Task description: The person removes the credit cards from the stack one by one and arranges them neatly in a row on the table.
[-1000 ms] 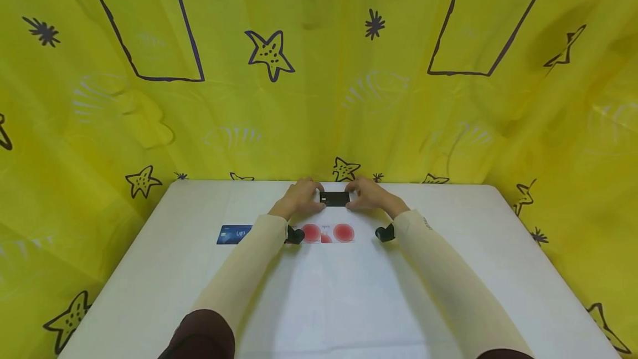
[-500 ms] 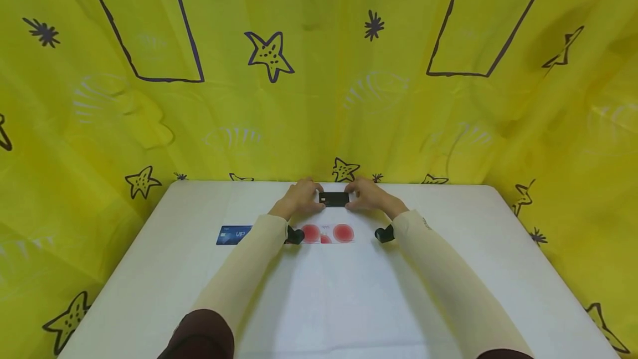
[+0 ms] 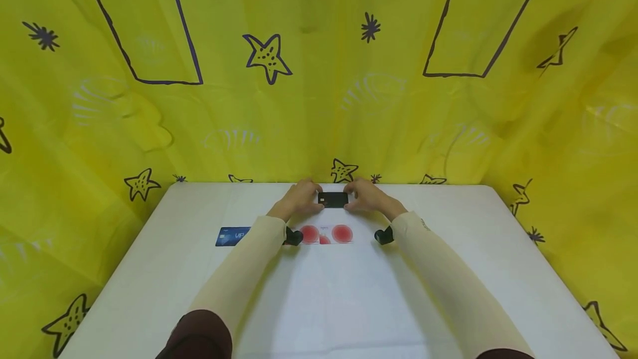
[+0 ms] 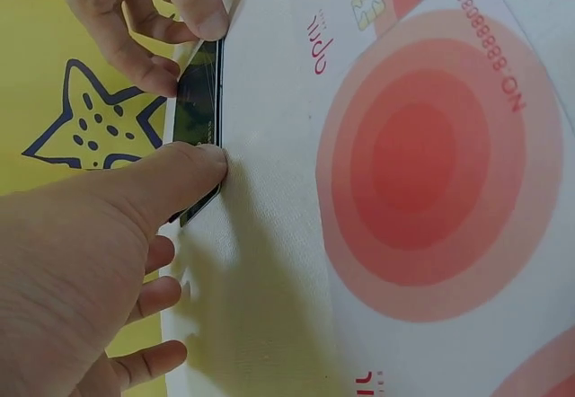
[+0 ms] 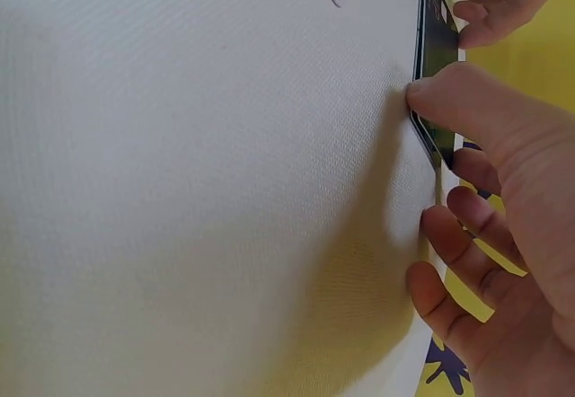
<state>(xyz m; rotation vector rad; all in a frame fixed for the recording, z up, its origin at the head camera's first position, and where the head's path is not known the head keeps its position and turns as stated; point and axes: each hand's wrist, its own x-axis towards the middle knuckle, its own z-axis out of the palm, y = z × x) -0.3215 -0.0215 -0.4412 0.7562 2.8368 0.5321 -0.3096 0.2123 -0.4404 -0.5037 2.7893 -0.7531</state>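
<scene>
Near the far edge of the white table, a black bank card with a small chip lies between my two hands. My left hand pinches its left end between thumb and fingers. The right hand does the same at the opposite end. In the right wrist view the black card shows a doubled edge, and I cannot tell whether more than one card is there. In the left wrist view my left thumb presses on the card's near edge.
Closer to me, white cards with red circles lie in a row, partly behind the left wrist camera. A blue VIP card is left of them, partly covered by my sleeve. Behind the table hangs a yellow curtain.
The head view has shifted very slightly. Both hands keep their grip on the black card, with no clear movement over the table.
</scene>
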